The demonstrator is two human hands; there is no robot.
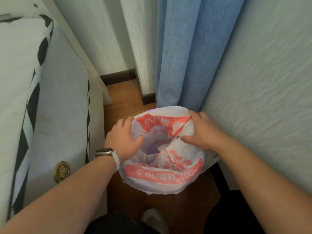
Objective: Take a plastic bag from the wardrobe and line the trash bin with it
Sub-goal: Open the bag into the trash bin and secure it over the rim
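A white plastic bag (162,176) with red print is spread open over the trash bin on the wooden floor. The bin itself is almost wholly hidden under the bag; a faint purple edge shows at the far rim (150,110). My left hand (123,137), with a watch on its wrist, grips the bag's left edge with the thumb inside the opening. On the right edge my right hand (200,130) grips a bunched fold of the bag. The bag's near edge is folded outward over the rim.
A mattress (55,115) with a black-and-white border and a round gold label stands close on the left. A blue curtain (194,53) hangs behind the bin, and a pale textured wall (263,81) runs along the right. The wooden floor strip (125,98) between them is narrow.
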